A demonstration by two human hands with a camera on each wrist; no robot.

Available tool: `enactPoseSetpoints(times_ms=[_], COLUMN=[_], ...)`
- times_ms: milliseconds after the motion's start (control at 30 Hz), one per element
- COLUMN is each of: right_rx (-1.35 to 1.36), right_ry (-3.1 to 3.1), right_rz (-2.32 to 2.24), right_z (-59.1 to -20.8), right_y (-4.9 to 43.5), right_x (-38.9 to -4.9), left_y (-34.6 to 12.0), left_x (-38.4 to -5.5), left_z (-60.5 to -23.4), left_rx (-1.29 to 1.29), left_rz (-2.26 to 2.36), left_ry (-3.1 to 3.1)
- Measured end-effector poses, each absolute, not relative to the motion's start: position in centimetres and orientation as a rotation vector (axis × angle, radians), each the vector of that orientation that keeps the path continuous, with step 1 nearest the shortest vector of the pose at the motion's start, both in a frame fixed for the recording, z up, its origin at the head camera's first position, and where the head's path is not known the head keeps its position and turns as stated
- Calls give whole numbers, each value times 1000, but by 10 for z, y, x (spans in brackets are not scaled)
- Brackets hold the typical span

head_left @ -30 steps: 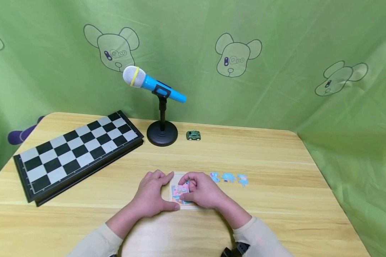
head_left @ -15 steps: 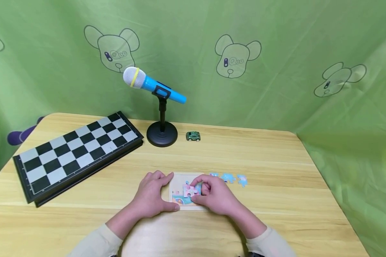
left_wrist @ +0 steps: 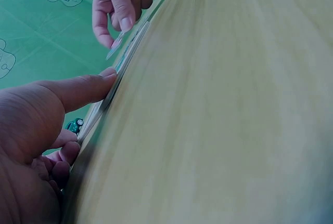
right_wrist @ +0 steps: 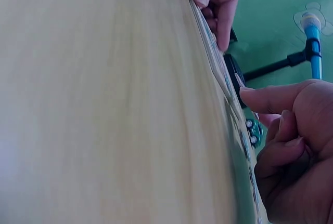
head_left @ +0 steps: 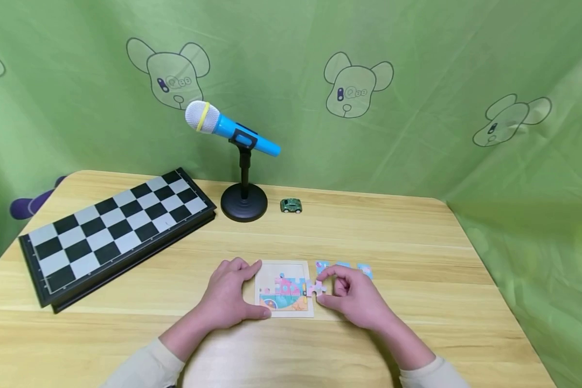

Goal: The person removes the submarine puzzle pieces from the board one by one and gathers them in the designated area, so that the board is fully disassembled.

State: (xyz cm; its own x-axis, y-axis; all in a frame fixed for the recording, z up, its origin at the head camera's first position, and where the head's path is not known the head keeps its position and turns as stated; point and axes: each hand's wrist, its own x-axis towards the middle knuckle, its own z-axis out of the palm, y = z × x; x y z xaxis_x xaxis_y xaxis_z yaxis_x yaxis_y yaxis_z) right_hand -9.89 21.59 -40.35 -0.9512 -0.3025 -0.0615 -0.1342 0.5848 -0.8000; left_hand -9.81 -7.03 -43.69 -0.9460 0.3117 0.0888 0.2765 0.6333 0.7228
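A person at a wooden table pinches a jigsaw piece between the thumb and index finger of the right hand, holding it tilted above the right edge of a partly filled puzzle tray. The left hand, thumb and index finger spread wide, rests against the tray's left side. Loose pieces lie just beyond the right hand; a toy car and a blue microphone stand farther back.
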Motion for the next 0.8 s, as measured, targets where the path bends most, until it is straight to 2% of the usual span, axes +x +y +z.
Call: enactPoseSetpoints(times_ms=[800], right_rx=[-360], right_ry=[2676], right_rz=[-1206], right_z=[-414], right_y=[243], right_x=[-104], left_y=[-70], left_x=[-98], left_z=[-438], left_rx=[504], left_rz=[1219], left_ry=[2802])
